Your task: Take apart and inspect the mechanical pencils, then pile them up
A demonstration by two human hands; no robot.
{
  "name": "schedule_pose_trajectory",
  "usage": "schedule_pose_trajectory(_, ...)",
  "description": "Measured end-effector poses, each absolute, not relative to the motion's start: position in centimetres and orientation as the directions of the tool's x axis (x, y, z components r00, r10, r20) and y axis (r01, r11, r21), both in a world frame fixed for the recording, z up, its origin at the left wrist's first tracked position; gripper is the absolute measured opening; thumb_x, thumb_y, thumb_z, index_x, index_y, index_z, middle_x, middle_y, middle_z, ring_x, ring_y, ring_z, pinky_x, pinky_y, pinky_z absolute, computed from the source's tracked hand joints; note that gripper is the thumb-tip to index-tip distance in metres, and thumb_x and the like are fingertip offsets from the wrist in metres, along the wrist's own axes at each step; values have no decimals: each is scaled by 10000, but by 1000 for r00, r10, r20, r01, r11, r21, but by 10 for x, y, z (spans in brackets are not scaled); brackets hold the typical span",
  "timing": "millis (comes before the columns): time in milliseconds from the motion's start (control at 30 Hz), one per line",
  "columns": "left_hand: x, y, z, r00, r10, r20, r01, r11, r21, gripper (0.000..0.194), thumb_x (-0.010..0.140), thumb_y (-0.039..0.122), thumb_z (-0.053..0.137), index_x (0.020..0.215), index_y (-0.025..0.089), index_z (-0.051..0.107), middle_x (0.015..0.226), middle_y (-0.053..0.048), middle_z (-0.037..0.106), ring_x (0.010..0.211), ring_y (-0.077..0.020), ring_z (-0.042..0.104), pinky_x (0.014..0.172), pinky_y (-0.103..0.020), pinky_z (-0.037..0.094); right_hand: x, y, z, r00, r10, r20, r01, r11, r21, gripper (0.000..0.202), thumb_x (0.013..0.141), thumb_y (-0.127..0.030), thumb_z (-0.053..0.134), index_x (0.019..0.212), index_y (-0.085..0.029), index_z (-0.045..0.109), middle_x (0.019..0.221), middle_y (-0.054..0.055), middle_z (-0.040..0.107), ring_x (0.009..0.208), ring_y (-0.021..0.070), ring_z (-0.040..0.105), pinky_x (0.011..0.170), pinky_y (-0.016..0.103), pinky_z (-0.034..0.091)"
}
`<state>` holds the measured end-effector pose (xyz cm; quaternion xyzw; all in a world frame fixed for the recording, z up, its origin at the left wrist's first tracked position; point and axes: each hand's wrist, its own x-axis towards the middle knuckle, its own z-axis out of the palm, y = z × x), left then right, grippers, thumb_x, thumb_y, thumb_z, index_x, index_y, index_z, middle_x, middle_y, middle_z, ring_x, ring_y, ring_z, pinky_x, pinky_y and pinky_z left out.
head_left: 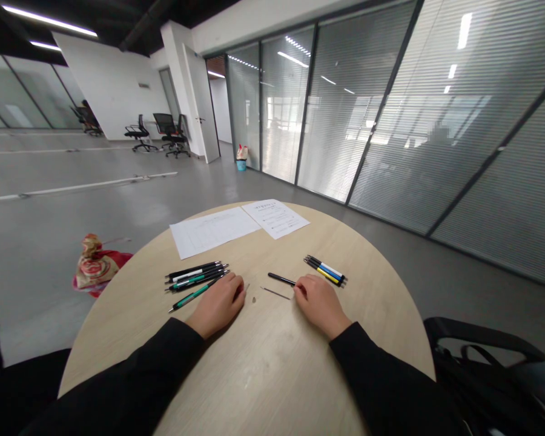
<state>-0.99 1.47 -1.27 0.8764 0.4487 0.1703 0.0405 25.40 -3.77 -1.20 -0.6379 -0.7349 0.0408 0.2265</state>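
Note:
My left hand (222, 304) rests on the round table with its fingers curled. A thin, pale tip pokes out beside its fingertips, too small to name. Beside this hand lie a green-and-black pen (195, 297) and a row of several pens (195, 275) with black, white and green barrels. My right hand (320, 306) is closed, resting on the table. A black pen barrel (280, 278) and a thin pen refill (275, 293) lie with their right ends close to its fingers; whether it grips either is hidden. Between the hands is a tiny, pale piece (254, 300).
Several pens with blue, yellow and white barrels (326, 270) lie beyond my right hand. Two printed sheets (215, 230) (277, 218) lie at the far side of the wooden table (254, 375). A red-and-gold bag (95, 266) is on the floor at left; a black chair (485, 339) stands at right.

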Motion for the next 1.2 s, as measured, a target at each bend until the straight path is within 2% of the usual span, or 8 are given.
schedule_pose_trajectory(433, -9, 14, -10, 555, 789, 265, 763, -609, 217, 195, 963, 250, 447, 797, 191, 531, 849, -55, 580, 783, -205, 568, 729, -327, 434, 270, -26, -20, 1, 956, 293, 874, 141, -465, 208, 928, -119, 496, 846, -172, 680, 890, 58, 690, 890, 178, 616, 818, 262, 404)
schedule_pose_trajectory(733, -9, 13, -9, 545, 802, 246, 768, -595, 237, 136, 934, 213, 445, 820, 199, 518, 859, -61, 593, 799, -217, 577, 742, -339, 446, 272, -25, -24, 8, 957, 290, 851, 145, -505, 210, 914, -112, 496, 861, -172, 690, 905, 63, 702, 904, 189, 625, 834, 278, 419)
schedule_pose_trajectory(1033, -9, 14, -11, 550, 782, 293, 713, -622, 323, 159, 969, 261, 428, 919, 187, 560, 921, -70, 615, 863, -227, 582, 803, -363, 474, 272, -24, -26, 8, 955, 296, 854, 147, -499, 188, 912, -116, 512, 872, -173, 687, 908, 58, 690, 907, 187, 618, 835, 274, 420)
schedule_pose_trajectory(1200, -6, 8, -2, 620, 710, 333, 647, -703, 295, 251, 1005, 323, 424, 1105, 173, 598, 1098, -107, 611, 995, -244, 557, 921, -404, 468, 270, -26, -25, 0, 960, 279, 866, 139, -480, 165, 922, -134, 522, 884, -176, 677, 923, 61, 672, 926, 188, 604, 842, 267, 419)
